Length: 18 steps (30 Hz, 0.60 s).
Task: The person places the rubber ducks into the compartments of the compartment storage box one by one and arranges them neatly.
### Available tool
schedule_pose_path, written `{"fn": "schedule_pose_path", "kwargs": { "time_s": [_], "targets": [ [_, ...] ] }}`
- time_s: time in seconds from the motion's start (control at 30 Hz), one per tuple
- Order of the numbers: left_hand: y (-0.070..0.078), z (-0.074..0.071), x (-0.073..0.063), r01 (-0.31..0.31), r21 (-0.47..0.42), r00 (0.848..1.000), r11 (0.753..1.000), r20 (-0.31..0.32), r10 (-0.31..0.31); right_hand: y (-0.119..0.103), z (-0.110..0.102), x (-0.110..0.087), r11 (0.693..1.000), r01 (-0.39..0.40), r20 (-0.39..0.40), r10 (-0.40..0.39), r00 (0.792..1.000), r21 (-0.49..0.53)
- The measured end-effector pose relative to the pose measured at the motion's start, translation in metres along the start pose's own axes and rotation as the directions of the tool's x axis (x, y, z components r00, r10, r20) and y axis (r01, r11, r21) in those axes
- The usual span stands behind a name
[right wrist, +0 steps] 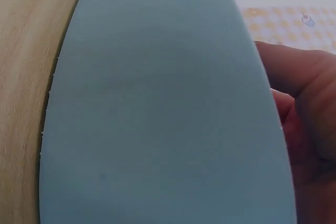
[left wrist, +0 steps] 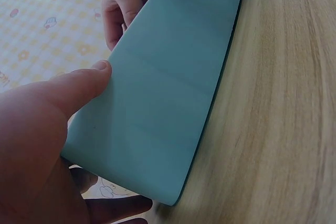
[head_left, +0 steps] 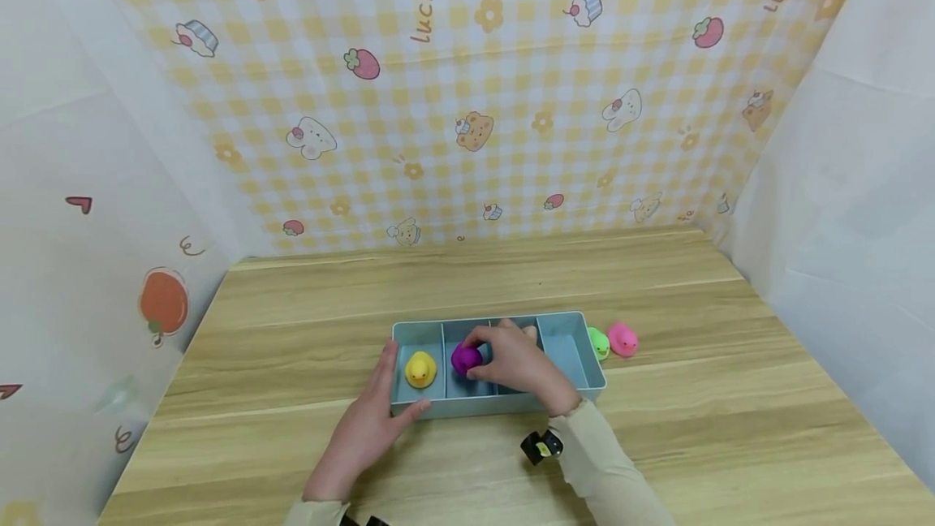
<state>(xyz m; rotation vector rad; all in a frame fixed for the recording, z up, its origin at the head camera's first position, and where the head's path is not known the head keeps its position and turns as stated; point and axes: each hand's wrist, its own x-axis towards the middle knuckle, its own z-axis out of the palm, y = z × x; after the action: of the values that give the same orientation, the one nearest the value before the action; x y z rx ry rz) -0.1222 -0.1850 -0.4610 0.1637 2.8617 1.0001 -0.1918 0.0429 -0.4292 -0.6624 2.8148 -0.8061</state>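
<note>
A long blue divided box [head_left: 504, 406] lies across the table. In its second compartment from the left, my right hand [head_left: 514, 360] pinches a purple toy duck [head_left: 466, 360] between thumb and fingers. My left hand [head_left: 368, 420] holds the box's near left corner, its thumb on the front wall and its fingers along the left end. A yellow toy duck [head_left: 420, 369] sits upright in the leftmost compartment. Something pale [head_left: 530, 334] shows partly behind the right hand, in the third compartment. Both wrist views mostly show the box's outer wall [left wrist: 152, 87], which hides the ducks.
Outside the box's right end, a green toy duck [head_left: 599, 343] stands partly hidden by the wall, beside a pink toy duck [head_left: 623, 339]. The wooden table [head_left: 467, 282] meets a checkered cloth [head_left: 438, 169] at the back, with white cloth on both sides.
</note>
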Motion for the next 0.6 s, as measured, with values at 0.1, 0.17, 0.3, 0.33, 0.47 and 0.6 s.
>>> {"fn": "schedule_pose_path", "kwargs": {
  "time_s": [0.1,0.17,0.3,0.33,0.47,0.6],
  "targets": [
    [0.0006,-0.0001,0.0001,0.004,-0.001,1.000,1.000,0.004,-0.004,-0.0019,0.0011,0.0013,0.999,-0.002,-0.002,0.002,1.000,-0.048],
    [0.0008,0.0000,0.0000,0.006,-0.001,1.000,1.000,0.007,-0.006,-0.0037,0.0016,0.0021,0.997,-0.004,0.004,0.004,1.000,-0.080],
    [0.0007,0.0005,0.0001,0.009,-0.001,1.000,1.000,0.008,-0.009,-0.0060,0.0030,0.0037,0.992,-0.002,0.014,0.004,1.000,-0.128],
    [0.0007,0.0006,0.0002,0.010,-0.001,1.000,1.000,0.009,-0.010,-0.0062,0.0036,0.0040,0.991,0.000,0.017,0.003,1.000,-0.136],
    [0.0009,0.0004,0.0004,0.013,-0.002,1.000,1.000,0.013,-0.013,-0.0068,0.0051,0.0053,0.987,0.004,0.023,-0.001,1.000,-0.159],
    [0.0018,-0.0007,0.0001,0.005,-0.001,1.000,1.000,0.010,-0.005,-0.0085,0.0046,0.0059,0.984,0.011,0.025,-0.007,1.000,-0.180]
  ]
}}
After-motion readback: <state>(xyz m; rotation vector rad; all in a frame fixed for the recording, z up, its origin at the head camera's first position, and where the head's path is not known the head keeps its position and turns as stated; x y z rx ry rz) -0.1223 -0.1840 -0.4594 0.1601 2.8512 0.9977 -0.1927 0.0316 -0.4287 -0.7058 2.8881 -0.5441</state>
